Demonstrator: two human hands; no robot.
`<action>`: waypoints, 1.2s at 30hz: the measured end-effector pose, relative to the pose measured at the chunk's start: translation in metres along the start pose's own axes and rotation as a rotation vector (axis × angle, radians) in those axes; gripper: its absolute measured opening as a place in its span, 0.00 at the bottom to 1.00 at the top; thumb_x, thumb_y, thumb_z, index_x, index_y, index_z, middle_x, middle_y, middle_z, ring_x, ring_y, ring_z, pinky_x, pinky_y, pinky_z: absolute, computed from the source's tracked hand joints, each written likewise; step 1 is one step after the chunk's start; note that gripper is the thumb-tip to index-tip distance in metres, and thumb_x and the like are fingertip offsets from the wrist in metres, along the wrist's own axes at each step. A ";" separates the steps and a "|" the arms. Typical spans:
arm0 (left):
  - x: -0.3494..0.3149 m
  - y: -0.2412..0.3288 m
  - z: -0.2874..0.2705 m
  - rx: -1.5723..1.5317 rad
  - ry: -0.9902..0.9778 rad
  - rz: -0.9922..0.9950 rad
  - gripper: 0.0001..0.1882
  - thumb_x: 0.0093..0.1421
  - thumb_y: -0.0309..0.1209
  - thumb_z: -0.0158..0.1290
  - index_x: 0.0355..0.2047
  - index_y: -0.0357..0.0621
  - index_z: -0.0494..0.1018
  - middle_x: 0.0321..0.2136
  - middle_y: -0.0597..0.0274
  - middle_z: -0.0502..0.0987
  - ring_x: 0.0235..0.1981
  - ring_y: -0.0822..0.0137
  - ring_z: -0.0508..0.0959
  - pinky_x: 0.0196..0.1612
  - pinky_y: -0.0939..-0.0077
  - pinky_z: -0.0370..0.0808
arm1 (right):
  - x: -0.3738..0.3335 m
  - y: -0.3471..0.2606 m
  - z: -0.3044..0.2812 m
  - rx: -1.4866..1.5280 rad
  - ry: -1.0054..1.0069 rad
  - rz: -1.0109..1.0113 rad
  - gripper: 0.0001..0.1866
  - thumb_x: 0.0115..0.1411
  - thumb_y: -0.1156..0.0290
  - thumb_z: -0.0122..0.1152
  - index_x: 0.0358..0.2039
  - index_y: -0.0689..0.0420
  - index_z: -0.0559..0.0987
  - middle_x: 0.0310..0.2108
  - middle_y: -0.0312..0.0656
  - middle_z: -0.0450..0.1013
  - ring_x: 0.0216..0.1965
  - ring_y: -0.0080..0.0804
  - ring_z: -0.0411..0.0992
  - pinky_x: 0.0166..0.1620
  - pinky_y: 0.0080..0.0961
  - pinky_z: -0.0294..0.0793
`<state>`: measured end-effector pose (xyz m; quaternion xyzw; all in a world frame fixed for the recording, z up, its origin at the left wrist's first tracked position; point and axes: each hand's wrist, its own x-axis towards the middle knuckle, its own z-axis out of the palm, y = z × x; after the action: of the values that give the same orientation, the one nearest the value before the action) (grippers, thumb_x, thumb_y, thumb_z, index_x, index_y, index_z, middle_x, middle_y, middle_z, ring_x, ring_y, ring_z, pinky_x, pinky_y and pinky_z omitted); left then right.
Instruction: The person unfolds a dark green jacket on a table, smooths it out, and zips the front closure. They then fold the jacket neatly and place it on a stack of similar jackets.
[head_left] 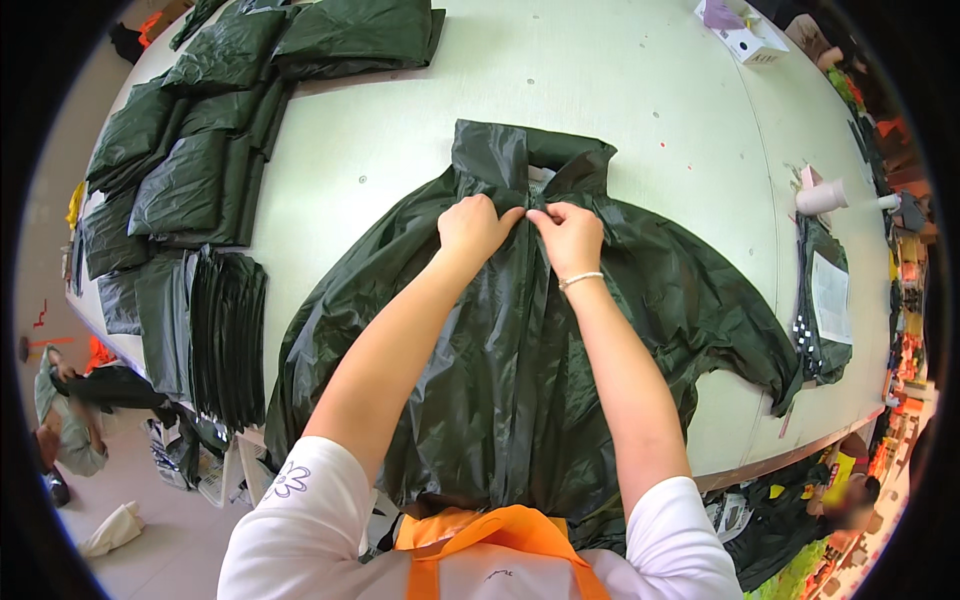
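A dark green, shiny rain jacket (480,400) lies front up on the pale table, its collar (490,150) pointing away from me and one sleeve (740,350) spread out to the right. Just below the collar, my left hand (474,228) pinches the left edge of the front opening between thumb and fingers. Close beside it, my right hand (568,238), with a thin bracelet on the wrist, pinches the other edge. My thumbs almost meet over the front placket (520,350). Whatever fastener lies under the fingertips is hidden.
Folded dark green garments (190,150) are piled along the table's left side, beside an upright row of them (225,335). To the right are a pale cylinder (822,198) and a folded garment with a paper sheet (832,295). A white box (755,45) stands far right.
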<state>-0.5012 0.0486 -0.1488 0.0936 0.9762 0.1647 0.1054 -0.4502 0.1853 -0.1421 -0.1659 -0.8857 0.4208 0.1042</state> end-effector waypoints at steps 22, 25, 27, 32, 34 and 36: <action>0.045 -0.032 0.031 -0.964 -0.439 0.111 0.14 0.62 0.31 0.50 0.22 0.37 0.66 0.16 0.65 0.71 0.16 0.76 0.72 0.20 0.82 0.69 | 0.012 0.027 0.047 0.129 0.023 -0.210 0.05 0.50 0.83 0.57 0.30 0.65 0.77 0.25 0.48 0.72 0.25 0.46 0.71 0.29 0.30 0.70; 0.045 -0.029 0.034 -0.945 -0.385 0.098 0.14 0.62 0.31 0.50 0.21 0.37 0.67 0.14 0.65 0.70 0.14 0.76 0.72 0.18 0.81 0.69 | 0.012 0.031 0.051 0.096 0.052 -0.267 0.05 0.51 0.82 0.56 0.30 0.63 0.77 0.25 0.48 0.71 0.27 0.48 0.71 0.30 0.34 0.71; 0.045 -0.026 0.037 -0.868 -0.304 0.116 0.16 0.61 0.32 0.51 0.19 0.37 0.66 0.14 0.65 0.70 0.14 0.76 0.72 0.18 0.81 0.69 | 0.009 0.033 0.055 0.076 0.094 -0.303 0.05 0.52 0.81 0.56 0.31 0.62 0.77 0.25 0.47 0.70 0.27 0.49 0.71 0.31 0.35 0.71; 0.035 -0.006 0.032 -0.370 0.080 0.157 0.16 0.57 0.38 0.53 0.23 0.36 0.69 0.18 0.50 0.73 0.22 0.51 0.76 0.27 0.61 0.71 | -0.008 0.024 0.043 -0.117 -0.106 -0.266 0.24 0.50 0.77 0.55 0.49 0.66 0.67 0.38 0.58 0.68 0.40 0.55 0.68 0.44 0.42 0.69; 0.010 -0.008 0.034 -0.384 0.188 0.186 0.14 0.57 0.39 0.51 0.34 0.39 0.69 0.33 0.47 0.76 0.34 0.46 0.76 0.34 0.55 0.73 | -0.041 0.008 0.023 -0.056 -0.229 0.014 0.25 0.50 0.73 0.59 0.49 0.65 0.67 0.35 0.57 0.73 0.37 0.53 0.72 0.41 0.41 0.71; -0.032 0.000 0.020 -0.286 0.439 0.315 0.16 0.56 0.40 0.53 0.36 0.39 0.68 0.37 0.47 0.75 0.36 0.49 0.77 0.33 0.57 0.73 | -0.085 0.004 0.005 0.073 -0.257 0.133 0.15 0.48 0.73 0.64 0.37 0.64 0.74 0.20 0.47 0.74 0.25 0.44 0.74 0.32 0.33 0.73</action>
<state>-0.4659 0.0472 -0.1613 0.1900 0.9162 0.3310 -0.1226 -0.3725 0.1512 -0.1519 -0.1649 -0.8630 0.4765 -0.0321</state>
